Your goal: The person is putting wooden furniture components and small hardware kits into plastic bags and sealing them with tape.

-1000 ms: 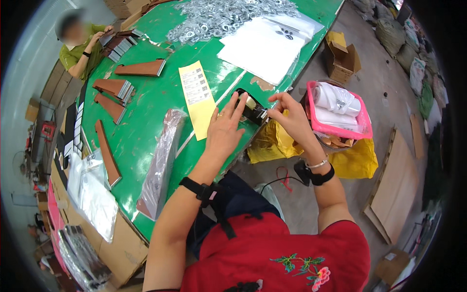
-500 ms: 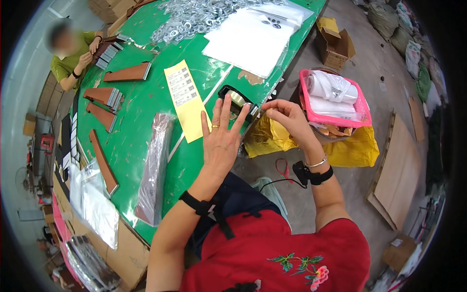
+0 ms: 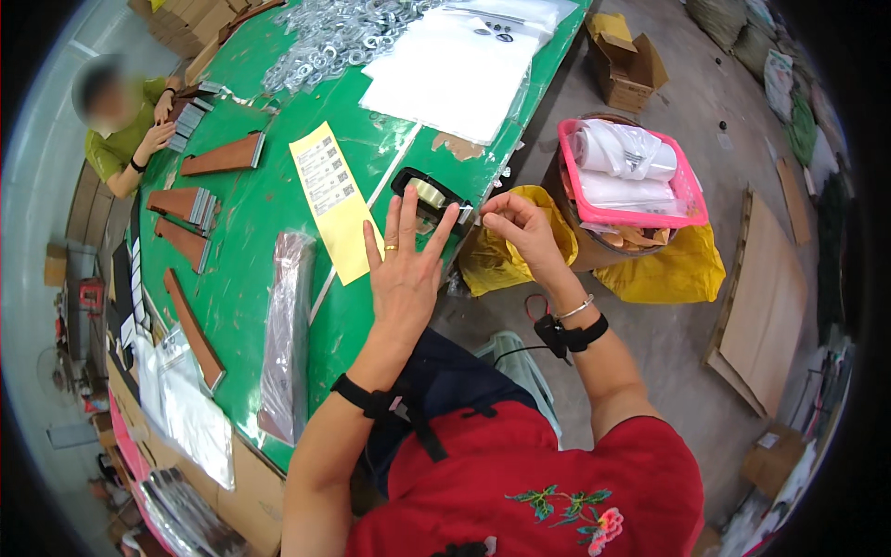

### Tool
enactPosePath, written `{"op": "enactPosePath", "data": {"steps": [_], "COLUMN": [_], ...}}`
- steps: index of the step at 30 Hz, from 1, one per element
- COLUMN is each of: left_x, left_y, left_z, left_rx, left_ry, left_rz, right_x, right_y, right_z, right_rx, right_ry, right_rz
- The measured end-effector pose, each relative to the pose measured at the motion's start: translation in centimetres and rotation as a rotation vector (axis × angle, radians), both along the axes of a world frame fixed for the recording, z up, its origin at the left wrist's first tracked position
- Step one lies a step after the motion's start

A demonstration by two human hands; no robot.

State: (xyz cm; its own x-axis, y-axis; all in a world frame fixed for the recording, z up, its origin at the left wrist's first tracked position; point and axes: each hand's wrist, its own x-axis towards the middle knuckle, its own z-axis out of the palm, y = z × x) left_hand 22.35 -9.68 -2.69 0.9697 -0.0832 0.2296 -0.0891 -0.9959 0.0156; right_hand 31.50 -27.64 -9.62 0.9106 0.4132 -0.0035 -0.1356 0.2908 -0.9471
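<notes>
My left hand [image 3: 406, 265] is open, its fingers spread over a black tape dispenser [image 3: 403, 178] near the right edge of the green table. A roll of clear tape [image 3: 428, 193] shows between the dispenser's sides, beyond my fingertips. At the dispenser's right end, my right hand [image 3: 527, 232] pinches thumb and forefinger together on what looks like the tape's free end, which is hardly visible. Left of my left hand lie a yellow sheet of printed white labels [image 3: 343, 232] and a long brown piece wrapped in clear plastic [image 3: 286, 334].
Brown tapered pieces [image 3: 223, 158] lie along the table's left, where a co-worker in green [image 3: 116, 153] handles a stack. Metal rings [image 3: 343, 37] and white plastic bags [image 3: 436, 88] cover the far end. To the right stand a pink basket [image 3: 691, 190] and an open carton [image 3: 636, 79].
The whole view has shifted slightly, moving the table things left. Both hands keep nearly the same place at the tape dispenser, the left spread and the right pinched.
</notes>
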Motion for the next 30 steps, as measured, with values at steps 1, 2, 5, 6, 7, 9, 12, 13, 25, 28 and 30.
{"op": "enactPosePath", "data": {"steps": [1,2,5,6,7,9,12,13,25,28,30], "left_x": [0.1,0.2,0.4,0.4,0.5,0.6,0.5,0.5,-5.0,-11.7,-17.2], "left_y": [-0.1,0.0,0.0,-0.1,-0.1,-0.1,-0.3,-0.4,2.1,10.8,16.9], "left_z": [-0.1,-0.2,-0.4,-0.4,-0.5,-0.5,-0.4,-0.3,3.8,5.1,4.1], "left_rx": [0.001,-0.001,0.0,0.0,0.001,0.018,0.02,0.021,-0.23,-0.25,-0.42], "left_ry": [0.001,-0.013,-0.029,-0.032,-0.033,-0.056,-0.067,-0.074,-0.095,-0.193,-0.09], "left_rz": [-0.004,-0.007,-0.008,-0.005,-0.006,-0.013,-0.018,-0.022,0.077,0.382,0.591], "right_x": [0.0,0.0,0.0,0.1,0.2,0.2,-0.1,-0.1,-7.3,-7.5,-8.4], "right_y": [0.1,0.3,1.2,1.4,1.4,1.4,1.4,1.3,-0.2,2.4,6.6], "right_z": [-0.3,-0.3,-0.7,-0.8,-0.8,-0.6,-0.3,-0.3,2.0,4.4,6.5], "right_rx": [0.001,0.004,-0.012,-0.033,-0.033,-0.061,-0.08,-0.079,-0.303,-0.175,-0.112], "right_ry": [0.001,0.006,-0.029,-0.07,-0.071,-0.09,-0.078,-0.085,-0.15,-0.116,-0.104], "right_rz": [-0.004,-0.003,-0.011,-0.019,-0.02,-0.035,-0.052,-0.057,0.106,0.225,0.409]}}
